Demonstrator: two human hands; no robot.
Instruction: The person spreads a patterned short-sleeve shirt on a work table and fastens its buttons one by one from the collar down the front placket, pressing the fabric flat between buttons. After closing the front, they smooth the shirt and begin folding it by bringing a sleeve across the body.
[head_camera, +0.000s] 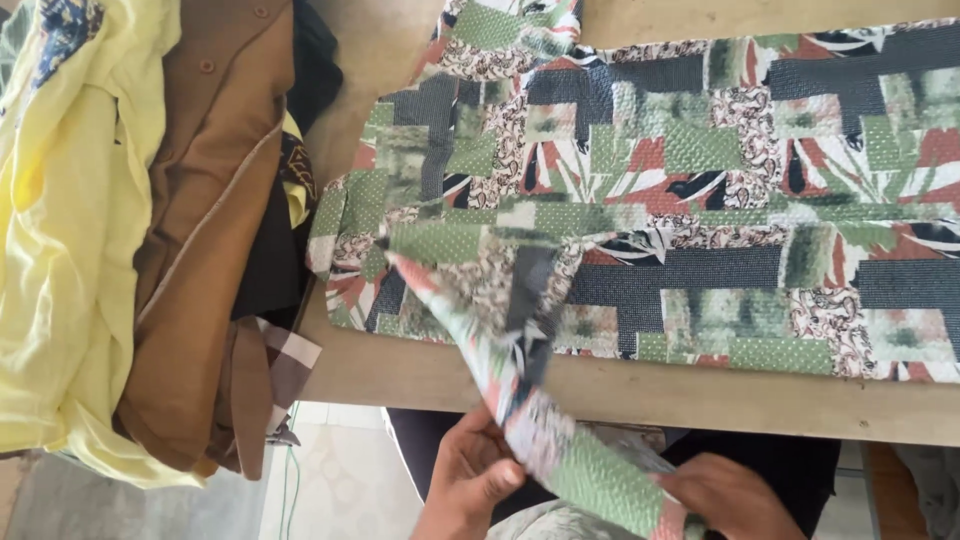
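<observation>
We see both of our hands at the near edge of the pale wooden desk (420, 375), below its rim. Our left hand (470, 470) is closed in a pinch grip, thumb over fingers, on the end of a sleeve of the patchwork-print textured garment in green, coral, navy and white (700, 190). Our right hand (728, 497) is closed on the same sleeve end, just beside the left. The sleeve rises from our hands, crosses the desk edge and joins the garment's body. The body lies flat on the desk, spread to the right of the sleeve and past the frame edge. Left of the desk edge hangs a heap of clothes: a brown buttoned shirt (210, 230), with a pale yellow cotton garment (60, 220) beyond it at the far left.
</observation>
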